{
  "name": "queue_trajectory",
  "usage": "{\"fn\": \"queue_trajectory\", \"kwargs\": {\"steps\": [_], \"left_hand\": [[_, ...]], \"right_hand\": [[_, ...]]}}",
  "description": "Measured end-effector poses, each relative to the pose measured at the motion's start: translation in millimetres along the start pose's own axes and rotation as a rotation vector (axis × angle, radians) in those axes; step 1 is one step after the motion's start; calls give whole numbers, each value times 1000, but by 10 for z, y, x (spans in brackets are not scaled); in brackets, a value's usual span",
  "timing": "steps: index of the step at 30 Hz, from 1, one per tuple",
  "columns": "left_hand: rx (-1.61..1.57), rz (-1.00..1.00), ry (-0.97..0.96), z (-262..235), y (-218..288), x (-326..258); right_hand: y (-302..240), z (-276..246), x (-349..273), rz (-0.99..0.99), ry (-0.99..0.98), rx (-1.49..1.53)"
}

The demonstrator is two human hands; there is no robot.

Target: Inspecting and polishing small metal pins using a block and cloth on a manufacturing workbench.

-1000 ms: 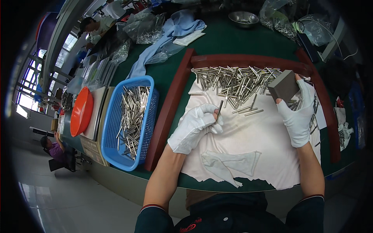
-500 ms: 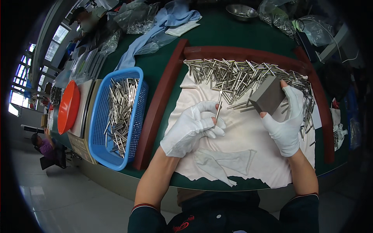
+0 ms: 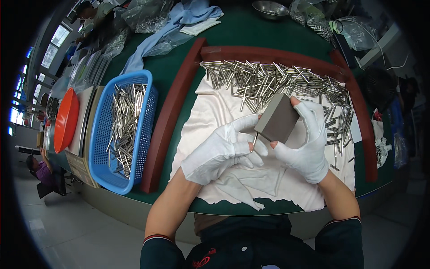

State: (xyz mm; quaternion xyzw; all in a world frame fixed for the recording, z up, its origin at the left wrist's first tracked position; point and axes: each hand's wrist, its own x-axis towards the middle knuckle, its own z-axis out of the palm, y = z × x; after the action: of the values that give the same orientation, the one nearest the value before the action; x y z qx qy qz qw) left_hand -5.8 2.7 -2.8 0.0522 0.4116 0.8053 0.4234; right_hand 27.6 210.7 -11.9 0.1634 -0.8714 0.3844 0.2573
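Head view shows a grey block (image 3: 278, 119) held tilted over a pale pink cloth (image 3: 197, 121). The person's right grip (image 3: 307, 145), a white-gloved hand with bare fingertips, grasps the block from its right, the thumb at its lower edge and a finger by its upper right corner. Just to the block's left, the left grip (image 3: 221, 150), gloved in the same way, pinches a slim metal pin (image 3: 255, 140) between thumb and fingers. The pin's upper end is at the block's lower left corner (whether the two touch cannot be told). Beyond the block, many loose pins (image 3: 251, 78) lie heaped on the pink cloth, and more spread along the block's right. Nearer the person than the block lies a crumpled white cloth (image 3: 264, 179). Well to the block's left, past a red-brown bar (image 3: 168, 130), a blue perforated basket (image 3: 147, 119) full of similar pins stands on the green worktop (image 3: 233, 36); farther left is an orange dish (image 3: 67, 121). Well beyond the block sits a shiny metal bowl (image 3: 270, 9).
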Motion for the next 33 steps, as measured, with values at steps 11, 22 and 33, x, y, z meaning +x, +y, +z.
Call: {"fn": "queue_trajectory", "kwargs": {"steps": [11, 22, 33], "left_hand": [[170, -106, -48, 3, 60, -34], [119, 3, 12, 43, 25, -40], [-6, 29, -63, 4, 0, -34]], "right_hand": [[-37, -12, 9, -19, -32, -6], [-60, -80, 36, -36, -85, -68], [-81, -72, 33, -49, -63, -46]]}}
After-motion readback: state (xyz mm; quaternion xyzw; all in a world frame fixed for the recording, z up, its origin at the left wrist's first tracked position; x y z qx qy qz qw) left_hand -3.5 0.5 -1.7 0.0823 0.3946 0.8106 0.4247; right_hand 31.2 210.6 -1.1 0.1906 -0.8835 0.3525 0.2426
